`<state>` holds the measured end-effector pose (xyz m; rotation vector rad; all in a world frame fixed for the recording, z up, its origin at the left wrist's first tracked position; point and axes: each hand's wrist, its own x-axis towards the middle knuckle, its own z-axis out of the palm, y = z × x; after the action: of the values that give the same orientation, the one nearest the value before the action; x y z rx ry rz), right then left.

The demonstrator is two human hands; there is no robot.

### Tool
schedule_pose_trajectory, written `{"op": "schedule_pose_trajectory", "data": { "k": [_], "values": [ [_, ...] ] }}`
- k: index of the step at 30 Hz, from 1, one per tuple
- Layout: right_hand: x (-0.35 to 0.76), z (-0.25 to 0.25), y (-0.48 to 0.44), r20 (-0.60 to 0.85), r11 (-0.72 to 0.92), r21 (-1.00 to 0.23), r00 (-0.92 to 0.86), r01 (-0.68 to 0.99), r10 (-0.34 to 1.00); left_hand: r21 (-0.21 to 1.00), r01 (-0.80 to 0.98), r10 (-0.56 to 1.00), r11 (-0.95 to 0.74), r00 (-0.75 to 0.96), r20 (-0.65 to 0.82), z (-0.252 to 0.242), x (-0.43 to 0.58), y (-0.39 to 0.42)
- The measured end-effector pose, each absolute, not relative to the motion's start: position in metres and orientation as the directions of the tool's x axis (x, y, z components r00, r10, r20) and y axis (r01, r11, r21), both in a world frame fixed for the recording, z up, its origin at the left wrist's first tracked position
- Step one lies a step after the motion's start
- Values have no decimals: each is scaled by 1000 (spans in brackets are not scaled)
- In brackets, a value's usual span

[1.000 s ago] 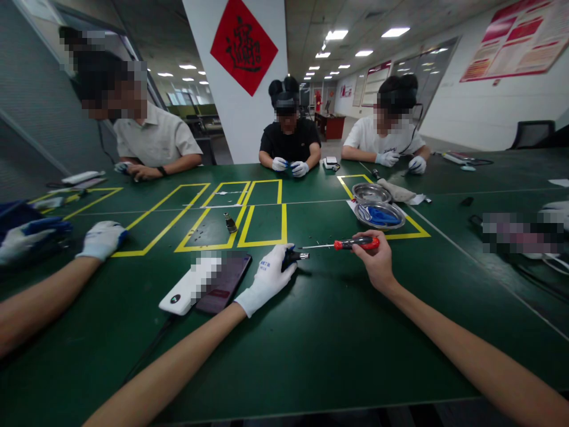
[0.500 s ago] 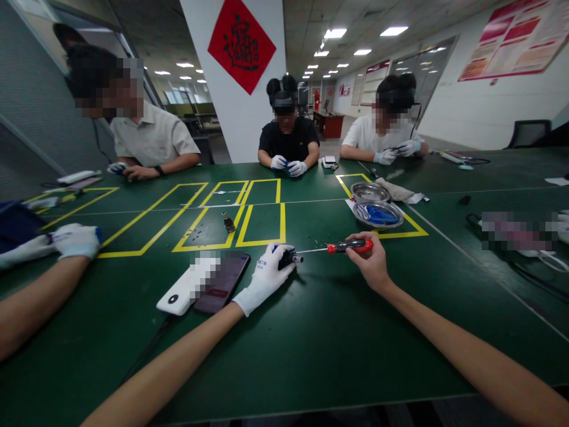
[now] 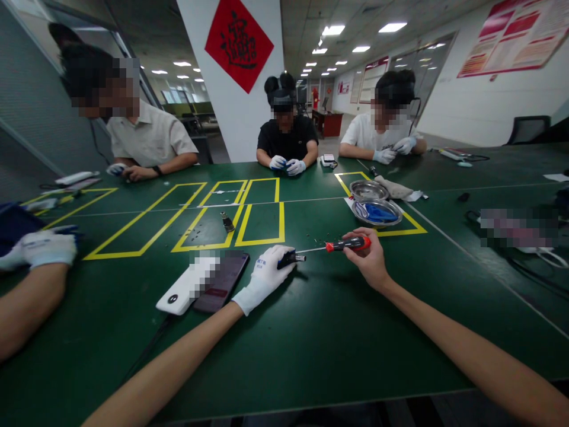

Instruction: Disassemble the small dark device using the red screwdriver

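On the green table (image 3: 311, 332), your gloved left hand (image 3: 267, 276) is closing around a small black part (image 3: 288, 259), and your bare right hand (image 3: 368, 261) is gripping the red screwdriver (image 3: 347, 244), its tip meeting the part. You seem to be working a screw, so the next turn calls for a seated tip and a steady part.
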<state>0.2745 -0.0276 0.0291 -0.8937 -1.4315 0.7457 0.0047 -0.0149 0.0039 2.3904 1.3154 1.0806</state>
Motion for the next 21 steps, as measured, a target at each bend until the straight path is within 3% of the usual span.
{"op": "schedule_pose_trajectory", "data": {
  "k": [10, 21],
  "values": [
    [279, 17, -18, 448, 430, -894, 232, 125, 863, 652, 567, 861, -503, 259, 438, 7, 6, -15],
    [276, 5, -18, 409, 382, -861, 12, 335, 912, 796, 457, 918, -396, 198, 344, 9, 7, -15]
  ]
}}
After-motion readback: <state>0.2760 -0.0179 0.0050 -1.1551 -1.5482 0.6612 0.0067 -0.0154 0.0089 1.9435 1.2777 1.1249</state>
